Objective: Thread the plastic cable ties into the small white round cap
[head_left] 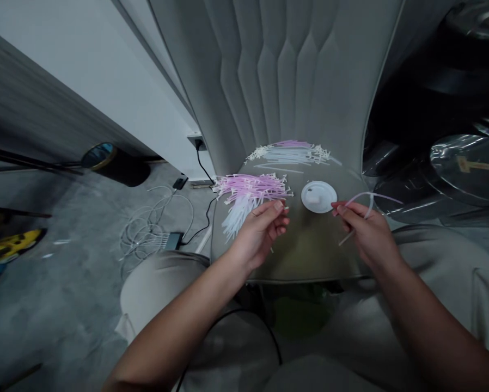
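- The left hand (264, 230) is closed, the thumb pressed on the forefinger; a small pale piece (286, 207) sticks out at the fingertips, and the rest of it is hidden.
- The right hand (365, 222) pinches thin, bendy strips (359, 195), pinkish and whitish, which curve up over the knuckles; their exact number I cannot tell.
- Both hands are above the front half of the chair seat (310, 253), well apart from each other.
- Between them, a little farther back, a round white dish (319, 197) lies on the seat, near the right fingertips.
- Just beyond the left hand, toward the seat's left edge, there is a heap of pink and white strips (252, 187).
- A second pile (295, 153) lies along the back edge, before the grey backrest (289, 71).
- On the floor, left of the chair, loops of pale cable (146, 223) are spread.
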Motion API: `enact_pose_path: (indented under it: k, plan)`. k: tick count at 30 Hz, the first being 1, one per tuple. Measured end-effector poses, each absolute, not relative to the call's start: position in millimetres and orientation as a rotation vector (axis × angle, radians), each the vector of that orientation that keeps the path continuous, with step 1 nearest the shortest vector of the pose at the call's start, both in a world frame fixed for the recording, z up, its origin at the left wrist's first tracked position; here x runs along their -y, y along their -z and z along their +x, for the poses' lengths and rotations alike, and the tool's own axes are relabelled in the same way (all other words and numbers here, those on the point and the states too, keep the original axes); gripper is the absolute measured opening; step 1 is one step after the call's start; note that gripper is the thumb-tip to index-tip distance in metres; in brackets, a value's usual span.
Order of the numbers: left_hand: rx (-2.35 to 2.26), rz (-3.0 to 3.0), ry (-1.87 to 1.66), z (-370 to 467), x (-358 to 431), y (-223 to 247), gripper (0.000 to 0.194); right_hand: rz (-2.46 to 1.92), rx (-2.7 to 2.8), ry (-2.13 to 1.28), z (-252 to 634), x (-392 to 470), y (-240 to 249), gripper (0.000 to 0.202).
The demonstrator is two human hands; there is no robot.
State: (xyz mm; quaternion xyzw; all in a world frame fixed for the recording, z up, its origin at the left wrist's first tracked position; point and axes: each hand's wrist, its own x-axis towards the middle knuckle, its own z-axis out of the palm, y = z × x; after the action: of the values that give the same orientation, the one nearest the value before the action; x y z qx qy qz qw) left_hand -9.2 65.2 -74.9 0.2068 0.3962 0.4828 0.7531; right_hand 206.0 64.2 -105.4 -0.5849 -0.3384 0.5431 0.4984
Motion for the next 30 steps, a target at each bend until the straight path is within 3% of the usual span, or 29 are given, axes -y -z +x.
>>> enact_pose_path:
  k: [22, 30]
  plan:
    - [-1.086, 0.562, -1.135, -14.7, -80.2, 95.4, 0.025, -1.483, 0.87, -1.232, 200.3, -65.3, 108.4, 0.017]
    - [-1.178, 1.657, -1.123, -2.8, -96.9, 105.9, 0.008, -1.476, 0.86, -1.258, 203.1, -63.7, 111.2, 0.019]
